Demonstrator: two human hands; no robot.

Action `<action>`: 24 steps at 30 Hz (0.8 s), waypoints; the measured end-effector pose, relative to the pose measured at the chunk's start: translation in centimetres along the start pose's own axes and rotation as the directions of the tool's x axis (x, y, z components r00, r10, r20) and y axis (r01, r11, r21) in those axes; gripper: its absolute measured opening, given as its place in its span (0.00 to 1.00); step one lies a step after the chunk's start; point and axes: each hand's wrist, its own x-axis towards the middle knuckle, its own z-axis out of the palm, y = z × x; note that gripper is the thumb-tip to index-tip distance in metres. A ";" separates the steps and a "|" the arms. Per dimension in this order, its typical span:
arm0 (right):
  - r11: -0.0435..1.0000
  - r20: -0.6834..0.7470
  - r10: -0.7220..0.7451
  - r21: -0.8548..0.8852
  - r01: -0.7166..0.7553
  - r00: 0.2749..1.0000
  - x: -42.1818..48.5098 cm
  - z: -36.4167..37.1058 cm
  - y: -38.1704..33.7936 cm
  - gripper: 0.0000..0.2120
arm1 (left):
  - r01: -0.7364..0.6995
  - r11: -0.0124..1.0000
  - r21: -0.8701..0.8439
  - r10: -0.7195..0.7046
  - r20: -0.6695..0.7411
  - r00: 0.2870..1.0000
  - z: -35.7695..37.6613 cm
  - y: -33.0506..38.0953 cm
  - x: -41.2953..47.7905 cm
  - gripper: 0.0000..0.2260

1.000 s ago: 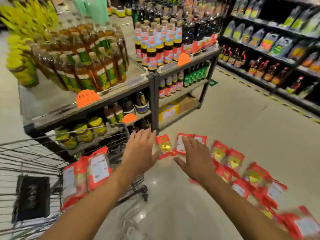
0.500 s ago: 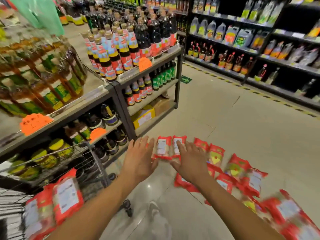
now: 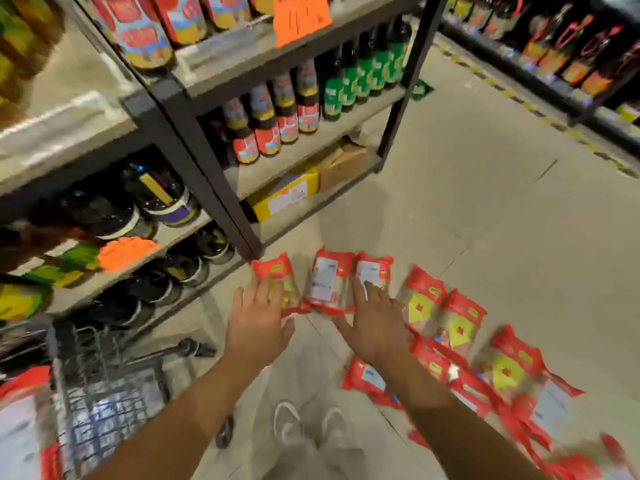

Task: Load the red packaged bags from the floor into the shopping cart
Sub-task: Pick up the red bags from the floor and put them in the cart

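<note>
Several red packaged bags lie on the floor in a row running from centre to lower right. My left hand (image 3: 258, 320) is open, fingers spread, over the leftmost bag (image 3: 277, 271). My right hand (image 3: 375, 323) is open too, its fingertips on the third bag (image 3: 374, 268); a bag with a white label (image 3: 327, 282) lies between the two hands. The wire shopping cart (image 3: 104, 393) is at the lower left with red bags (image 3: 20, 417) inside it, blurred.
A dark metal shelf rack (image 3: 207, 168) full of sauce bottles and jars stands just behind the bags, its leg close to the leftmost bag. A yellow carton (image 3: 284, 195) sits on the bottom shelf. Another shelving row (image 3: 571, 64) lines the far right. My shoes (image 3: 311, 424) stand below.
The view has dropped closer to the floor and both hands have reached down and forward onto the first bags. The cart has slid to the lower left edge of view.
</note>
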 end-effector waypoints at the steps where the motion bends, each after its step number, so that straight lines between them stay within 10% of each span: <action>1: 1.000 0.041 0.012 0.017 -0.012 0.999 2.7 2.5 0.9 0.41 | 0.020 1.000 0.000 -0.020 0.027 0.999 2.7 -0.3 2.2 0.33; 8: 0.924 0.279 0.097 0.332 -0.190 0.956 20.7 24.0 7.9 0.47 | 0.313 0.926 -0.211 -0.275 0.189 0.943 24.5 -2.7 15.8 0.30; 18: 0.376 0.357 0.316 0.803 -0.462 0.879 37.1 47.7 13.3 0.36 | 0.743 0.175 -0.646 -0.618 0.515 0.594 50.0 -9.9 30.1 0.49; 24: 0.349 0.269 0.401 0.839 -0.417 0.876 38.8 50.2 13.5 0.34 | 0.693 -0.011 -0.721 -0.547 0.584 0.599 53.4 -11.7 30.8 0.27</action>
